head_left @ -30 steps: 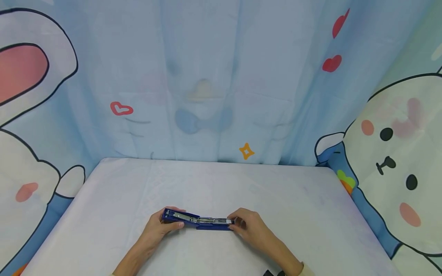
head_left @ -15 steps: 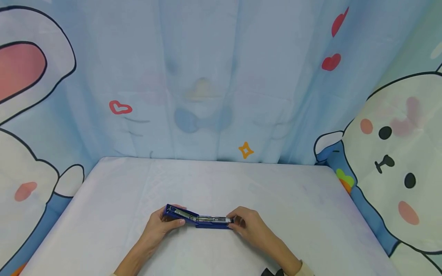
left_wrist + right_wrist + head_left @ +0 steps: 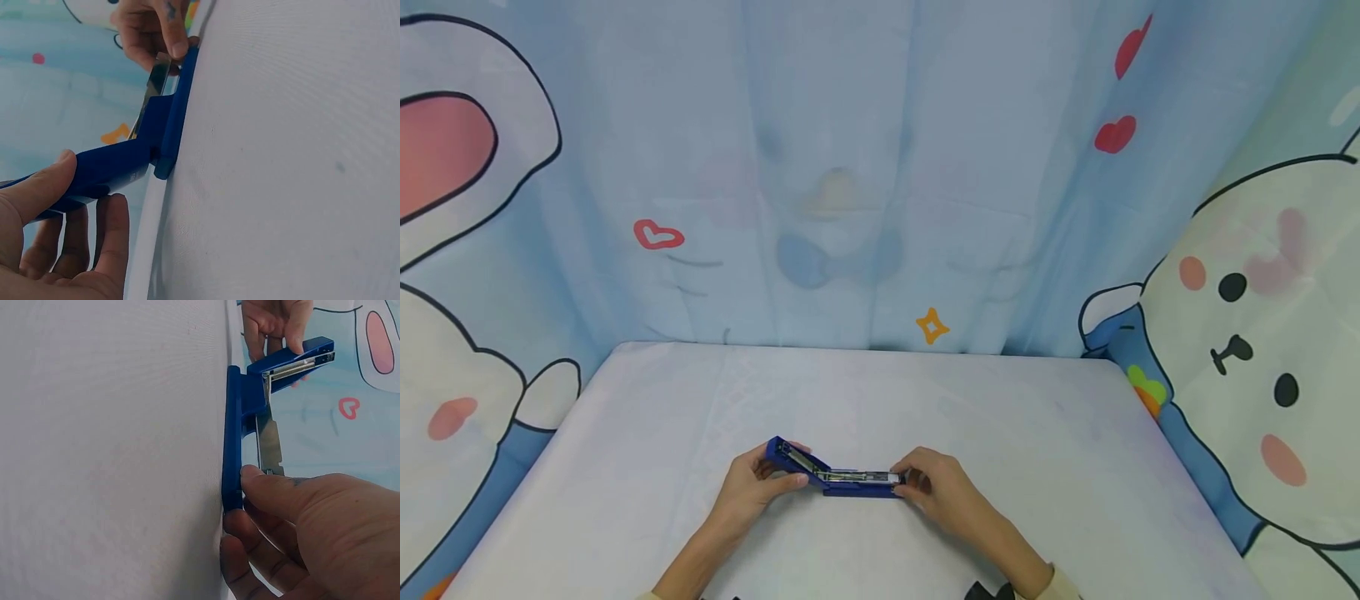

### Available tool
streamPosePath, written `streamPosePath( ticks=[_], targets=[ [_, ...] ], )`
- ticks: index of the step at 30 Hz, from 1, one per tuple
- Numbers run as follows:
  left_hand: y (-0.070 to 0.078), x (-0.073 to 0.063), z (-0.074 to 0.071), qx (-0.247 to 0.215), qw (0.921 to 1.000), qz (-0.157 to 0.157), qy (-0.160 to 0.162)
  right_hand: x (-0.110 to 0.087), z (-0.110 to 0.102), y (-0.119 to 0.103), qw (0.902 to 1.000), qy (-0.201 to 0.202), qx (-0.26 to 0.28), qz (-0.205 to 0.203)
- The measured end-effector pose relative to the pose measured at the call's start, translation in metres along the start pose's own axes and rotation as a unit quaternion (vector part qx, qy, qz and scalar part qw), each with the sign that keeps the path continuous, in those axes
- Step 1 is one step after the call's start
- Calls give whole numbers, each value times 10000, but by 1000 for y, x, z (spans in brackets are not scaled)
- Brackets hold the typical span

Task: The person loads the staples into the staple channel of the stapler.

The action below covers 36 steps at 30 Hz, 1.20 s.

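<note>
Nearest the camera, a blue stapler (image 3: 835, 477) is held at both ends near the front-middle of the white table (image 3: 1000, 433), between two hands.

The right hand (image 3: 936, 492) is curled on the stapler's right end: in the right wrist view the thumb (image 3: 281, 490) is pressed on the base (image 3: 233, 444) just by the tip of the metal staple rail (image 3: 270, 440), with the other fingers tucked under that end. The base is kept flat on the cloth.

The left hand (image 3: 752, 487) is closed round the blue top arm (image 3: 106, 172); thumb on one side, fingers on the other, seen plainly in the left wrist view. That arm is tilted up off the table at the left end, hinged where it meets the base, so the stapler is spread wide, rail exposed.

Progress, as a judgement: the arm is partly swung round on its hinge, neither flat out nor shut on the rail. Which way it is being swung cannot be told. Whether staples sit in the rail cannot be told; it is too small and shiny. No loose staples or paper are seen on the table.

Farther back, a blue cartoon curtain (image 3: 850, 167) with rabbits (image 3: 1262, 350) and hearts is hung behind and beside the table.
</note>
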<state>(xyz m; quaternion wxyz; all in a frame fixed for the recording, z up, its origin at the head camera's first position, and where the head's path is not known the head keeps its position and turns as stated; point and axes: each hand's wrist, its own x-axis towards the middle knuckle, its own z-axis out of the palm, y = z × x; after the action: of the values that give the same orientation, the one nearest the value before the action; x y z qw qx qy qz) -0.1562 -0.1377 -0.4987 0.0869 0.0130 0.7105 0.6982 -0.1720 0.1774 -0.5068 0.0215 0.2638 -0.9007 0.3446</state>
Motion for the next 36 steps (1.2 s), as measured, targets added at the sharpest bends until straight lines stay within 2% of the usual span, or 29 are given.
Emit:
streamPosePath(
  ticks=[6,13,18,36],
  targets=[
    [-1,2,3,314,9992,236,-58,0,1,0,10000,-20,26,5],
    [-1,3,8,437,9982,385,-105,0,2,0,9998,-68,96,131],
    [0,4,11,515,9974,490,-127,-1,2,1,10000,16,72,64],
    [3,6,15,466,9964,655,-249,-2,1,1,9997,28,220,98]
  ],
)
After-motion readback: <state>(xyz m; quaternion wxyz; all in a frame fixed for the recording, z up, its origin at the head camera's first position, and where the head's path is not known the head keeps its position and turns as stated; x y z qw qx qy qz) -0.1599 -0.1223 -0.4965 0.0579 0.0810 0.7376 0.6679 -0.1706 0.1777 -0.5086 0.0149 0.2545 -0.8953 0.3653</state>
